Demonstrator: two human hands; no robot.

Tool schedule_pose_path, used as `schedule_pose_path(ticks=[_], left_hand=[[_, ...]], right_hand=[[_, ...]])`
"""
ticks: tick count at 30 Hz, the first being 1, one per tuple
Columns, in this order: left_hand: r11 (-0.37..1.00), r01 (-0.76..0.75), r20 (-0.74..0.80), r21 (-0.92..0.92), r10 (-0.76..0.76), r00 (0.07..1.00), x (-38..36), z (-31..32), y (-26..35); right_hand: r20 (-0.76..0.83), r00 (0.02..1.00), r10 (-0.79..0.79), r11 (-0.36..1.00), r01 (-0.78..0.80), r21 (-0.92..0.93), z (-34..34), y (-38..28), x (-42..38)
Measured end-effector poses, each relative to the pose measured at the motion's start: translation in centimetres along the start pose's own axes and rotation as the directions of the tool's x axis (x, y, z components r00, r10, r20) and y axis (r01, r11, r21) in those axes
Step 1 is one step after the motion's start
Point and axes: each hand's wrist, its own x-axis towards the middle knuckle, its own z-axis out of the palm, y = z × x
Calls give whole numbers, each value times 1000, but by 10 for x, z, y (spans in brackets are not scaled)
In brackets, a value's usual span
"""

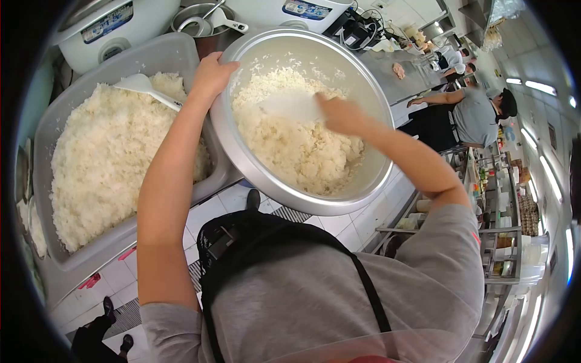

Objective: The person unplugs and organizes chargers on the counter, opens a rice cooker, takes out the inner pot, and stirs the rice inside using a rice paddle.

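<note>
At the far left, a grey plastic tub (181,57) heaped with cooked rice (103,163) is seen, and a white paddle (145,86) is left lying on the heap, its handle toward the bowl. Behind it a white rice cooker (109,27) bears a blue label, but its writing cannot be read. The left hand (212,75) is closed over the rim of a large steel bowl (357,78), which is held tilted against the tub, seemingly so that it is steadied. Inside the bowl, more rice (296,145) is piled, and a white rice scoop (290,104) is gripped in the closed right hand (339,115), blurred by movement. A second cooker (302,9) behind also carries an illegible label. At the far right, other people (478,112) are seen at a steel counter (399,85).
</note>
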Motion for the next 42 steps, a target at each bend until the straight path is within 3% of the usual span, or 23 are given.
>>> schedule_pose_path(ticks=[2,4,5,7,8,10,11,12,13,16,20,22,25,26,28,30,31,33,34,36,37,39,42], left_hand=[[995,-72,-20,63,74,997,0,1,-2],[999,-34,-7,28,34,999,-5,0,4],[1000,1,-7,-12,-1,1000,-7,0,7],[1000,-4,-13,5,4,1000,-14,1,11],[1000,-12,-36,26,12,999,-12,-1,12],[997,-59,-33,44,61,998,6,-1,-2],[994,-97,-39,53,99,994,3,3,-4],[996,-85,-28,40,86,996,-1,7,-5],[999,-45,-11,-11,45,999,-2,6,-4],[998,-19,-2,-61,19,1000,-7,-3,7],[999,-19,-15,-34,18,1000,-6,0,8],[999,-8,3,-54,8,1000,-12,-1,12],[998,-17,2,-68,17,1000,-4,-2,5],[997,-29,0,-70,29,1000,-1,-1,1],[996,-7,9,-87,7,1000,1,-1,-2],[994,5,17,-108,-4,1000,-1,0,-1],[994,10,24,-108,-7,1000,-5,0,2],[994,8,14,-108,-6,1000,-2,-2,2],[999,-17,-14,-42,16,1000,1,0,-3],[999,-25,-38,26,26,999,4,-1,-3],[999,-10,-14,-43,9,1000,5,-1,-4],[995,5,22,-103,-3,1000,1,-2,2],[996,26,21,-84,-24,999,-4,-1,6]], right_hand=[[-104,993,50,992,-61,-107,-15,58,1],[-34,978,204,956,-207,-208,-9,127,18],[-29,976,215,954,-216,-206,5,129,19],[190,876,444,895,-443,-52,31,129,24],[185,876,446,894,-444,-54,43,135,35],[419,893,165,983,-117,-138,72,149,47],[436,882,178,981,-124,-150,80,150,40],[417,883,215,918,-329,224,91,148,31],[404,877,260,680,-463,568,104,144,22],[398,891,217,589,-445,674,98,104,3],[340,886,316,715,-458,528,45,33,-27],[399,912,93,753,-327,571,34,12,-40],[351,932,85,858,-248,450,5,-2,-57],[266,958,110,891,-214,400,5,12,-53],[151,945,291,875,-327,356,2,49,-31],[80,920,384,899,-392,194,2,84,-9],[78,920,383,900,-391,195,13,105,8],[181,847,499,807,-531,259,49,140,46],[171,854,492,814,-521,258,62,144,59],[146,933,330,941,-337,26,77,136,65],[164,931,327,942,-335,26,84,138,62],[257,954,153,782,-276,559,70,120,41],[173,950,259,833,-311,457,71,80,28]])
